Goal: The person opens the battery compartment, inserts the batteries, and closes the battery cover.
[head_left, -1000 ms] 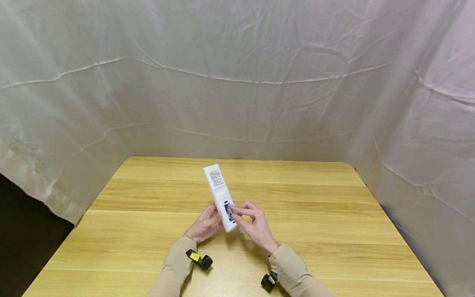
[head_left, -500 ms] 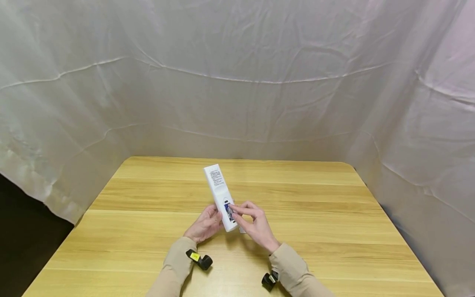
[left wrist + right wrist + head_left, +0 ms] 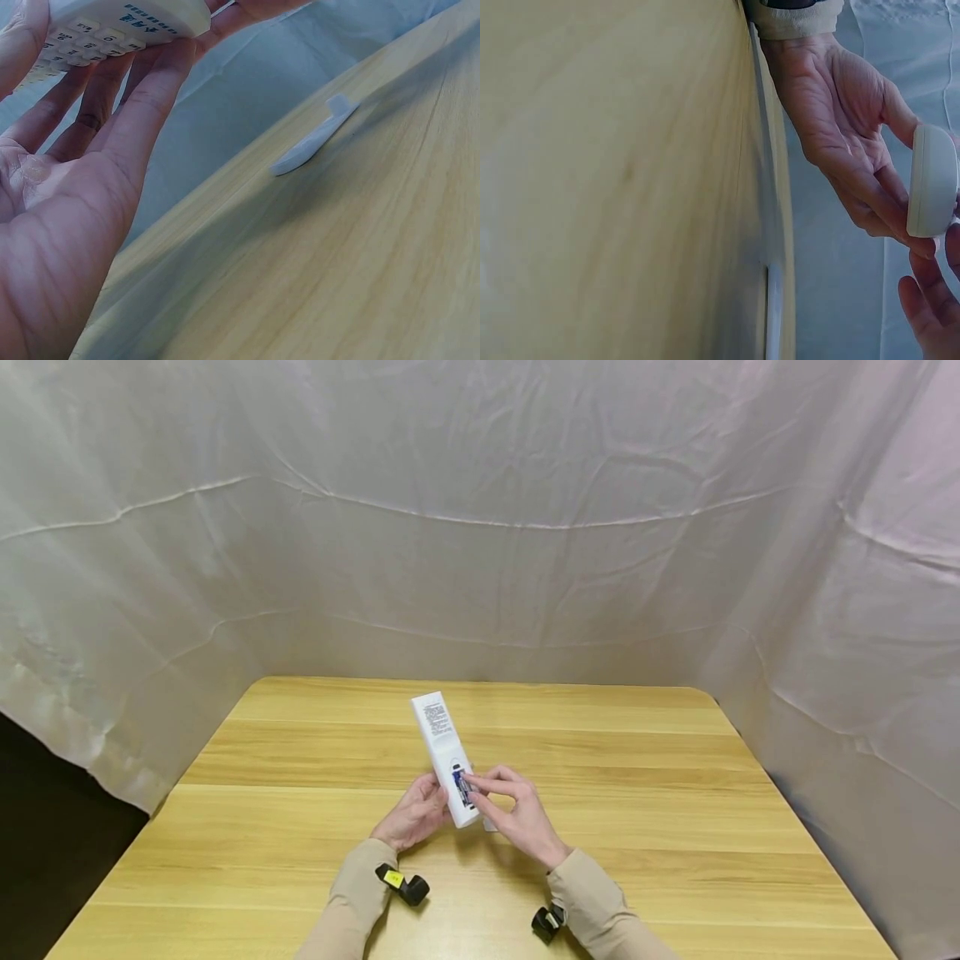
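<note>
My left hand (image 3: 414,814) grips a white remote control (image 3: 442,739) from the side, tilted above the table with its back up. Keys and blue lettering show on its front (image 3: 112,30) in the left wrist view. In the open compartment at its lower end lie blue-and-silver batteries (image 3: 461,783). Thumb and index fingertip of my right hand (image 3: 521,818) pinch at a battery there, partly covering it. In the right wrist view, the remote's end (image 3: 932,180) is between the left hand's (image 3: 832,127) thumb and fingers.
A small white battery cover (image 3: 315,146) lies on the wooden table (image 3: 637,760) under the hands, mostly hidden by the right hand in the head view. Grey cloth (image 3: 480,568) hangs around the back and sides. Both wrists carry black cameras (image 3: 408,887).
The right wrist has shifted slightly right, its fingertips staying at the compartment. The battery under them seems to sit a little differently. Left hand and remote have held still.
</note>
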Motion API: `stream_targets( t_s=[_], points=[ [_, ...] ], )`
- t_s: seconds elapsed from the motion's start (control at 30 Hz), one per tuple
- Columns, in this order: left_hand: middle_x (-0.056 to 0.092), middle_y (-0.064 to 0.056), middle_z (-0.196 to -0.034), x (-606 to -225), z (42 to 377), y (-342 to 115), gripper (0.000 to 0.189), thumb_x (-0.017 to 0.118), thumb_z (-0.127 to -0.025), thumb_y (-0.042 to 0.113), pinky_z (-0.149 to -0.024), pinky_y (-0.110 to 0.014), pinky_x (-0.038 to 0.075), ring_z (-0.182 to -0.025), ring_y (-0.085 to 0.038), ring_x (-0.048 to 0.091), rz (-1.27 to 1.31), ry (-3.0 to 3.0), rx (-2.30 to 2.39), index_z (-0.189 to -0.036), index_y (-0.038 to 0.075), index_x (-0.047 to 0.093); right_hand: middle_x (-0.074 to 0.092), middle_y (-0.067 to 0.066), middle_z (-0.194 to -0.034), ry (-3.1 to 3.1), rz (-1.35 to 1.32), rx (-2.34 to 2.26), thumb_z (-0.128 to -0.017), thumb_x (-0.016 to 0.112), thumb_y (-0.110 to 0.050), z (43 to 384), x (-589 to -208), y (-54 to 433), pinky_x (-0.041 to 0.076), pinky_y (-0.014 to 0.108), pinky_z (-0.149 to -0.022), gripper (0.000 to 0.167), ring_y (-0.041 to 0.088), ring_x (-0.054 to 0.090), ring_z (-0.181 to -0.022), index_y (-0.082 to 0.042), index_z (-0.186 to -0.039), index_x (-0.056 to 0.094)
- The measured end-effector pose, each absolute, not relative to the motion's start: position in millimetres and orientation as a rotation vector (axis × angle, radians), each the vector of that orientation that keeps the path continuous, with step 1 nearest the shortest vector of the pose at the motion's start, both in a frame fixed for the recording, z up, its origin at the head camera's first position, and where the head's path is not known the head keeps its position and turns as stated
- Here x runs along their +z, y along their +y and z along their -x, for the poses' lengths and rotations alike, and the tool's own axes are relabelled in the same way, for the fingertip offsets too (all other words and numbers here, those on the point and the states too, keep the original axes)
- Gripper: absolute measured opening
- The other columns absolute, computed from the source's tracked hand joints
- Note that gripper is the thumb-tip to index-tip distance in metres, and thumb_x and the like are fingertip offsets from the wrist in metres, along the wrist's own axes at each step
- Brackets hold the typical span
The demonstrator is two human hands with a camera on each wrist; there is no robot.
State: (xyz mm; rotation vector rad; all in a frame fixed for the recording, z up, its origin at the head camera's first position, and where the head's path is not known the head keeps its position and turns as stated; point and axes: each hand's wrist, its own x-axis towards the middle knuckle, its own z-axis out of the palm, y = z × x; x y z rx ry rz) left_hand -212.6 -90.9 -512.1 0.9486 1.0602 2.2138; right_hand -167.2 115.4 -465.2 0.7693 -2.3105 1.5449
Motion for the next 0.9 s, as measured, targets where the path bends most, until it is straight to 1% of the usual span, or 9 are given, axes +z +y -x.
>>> stream_targets(
  t_s=[0.27, 0.5, 0.63, 0.73, 0.8, 0.87, 0.9],
  points=[
    [0.062, 0.003, -0.138, -511.9, 212.0, -91.4, 0.033, 0.044, -0.108, 0.017, -0.108, -0.033, 0.052, -0.125, -0.011, 0.061, -0.931, 1.064, 2.216, -0.14, 0.018, 0.05, 0.071, 0.009, -0.101, -2.319, -0.84, 1.508, -0.091, 0.073, -0.011, 169.0, -462.0, 119.1, 0.052, 0.025, -0.09, 0.026, 0.023, 0.065, -0.096, -0.004, -0.116, 0.074],
    [0.061, 0.003, -0.14, -511.6, 212.4, -91.1, 0.034, 0.044, -0.108, 0.017, -0.108, -0.033, 0.052, -0.127, -0.012, 0.06, -0.937, 1.061, 2.216, -0.142, 0.017, 0.049, 0.072, 0.009, -0.103, -2.335, -0.899, 1.475, -0.091, 0.073, -0.01, 172.1, -459.0, 124.8, 0.054, 0.025, -0.092, 0.024, 0.023, 0.067, -0.098, -0.004, -0.114, 0.075],
    [0.06, 0.003, -0.142, -511.9, 212.5, -91.6, 0.035, 0.044, -0.108, 0.016, -0.109, -0.033, 0.051, -0.128, -0.013, 0.06, -0.942, 1.043, 2.217, -0.142, 0.017, 0.049, 0.073, 0.01, -0.104, -2.35, -0.913, 1.488, -0.09, 0.074, -0.008, 173.9, -455.8, 129.6, 0.055, 0.029, -0.094, 0.023, 0.024, 0.067, -0.099, -0.003, -0.112, 0.075],
    [0.059, 0.002, -0.143, -512.2, 212.5, -91.8, 0.036, 0.043, -0.108, 0.015, -0.109, -0.034, 0.051, -0.129, -0.014, 0.059, -0.941, 1.032, 2.218, -0.144, 0.015, 0.048, 0.073, 0.009, -0.104, -2.364, -0.914, 1.49, -0.089, 0.074, -0.007, 176.0, -454.0, 134.3, 0.055, 0.03, -0.095, 0.023, 0.017, 0.067, -0.097, -0.003, -0.111, 0.075],
    [0.059, 0.0, -0.143, -512.2, 212.6, -91.5, 0.037, 0.043, -0.108, 0.015, -0.109, -0.034, 0.051, -0.13, -0.015, 0.059, -0.937, 1.034, 2.218, -0.145, 0.014, 0.047, 0.074, 0.008, -0.103, -2.374, -0.92, 1.485, -0.088, 0.075, -0.007, 177.4, -452.7, 137.7, 0.053, 0.028, -0.096, 0.022, 0.013, 0.067, -0.097, -0.004, -0.11, 0.076],
    [0.059, -0.001, -0.143, -512.6, 212.6, -91.6, 0.037, 0.043, -0.108, 0.014, -0.109, -0.034, 0.051, -0.13, -0.015, 0.059, -0.93, 1.033, 2.221, -0.145, 0.014, 0.047, 0.074, 0.007, -0.103, -2.383, -0.925, 1.473, -0.088, 0.075, -0.007, 178.4, -451.3, 141.0, 0.053, 0.028, -0.097, 0.022, 0.011, 0.067, -0.097, -0.005, -0.11, 0.076],
    [0.059, -0.001, -0.143, -512.6, 212.4, -91.7, 0.037, 0.044, -0.108, 0.013, -0.109, -0.034, 0.051, -0.13, -0.015, 0.059, -0.926, 1.031, 2.223, -0.144, 0.014, 0.048, 0.074, 0.006, -0.102, -2.385, -0.928, 1.465, -0.088, 0.075, -0.007, 178.9, -450.3, 142.4, 0.054, 0.029, -0.097, 0.021, 0.013, 0.068, -0.097, -0.005, -0.109, 0.077]
  ],
)
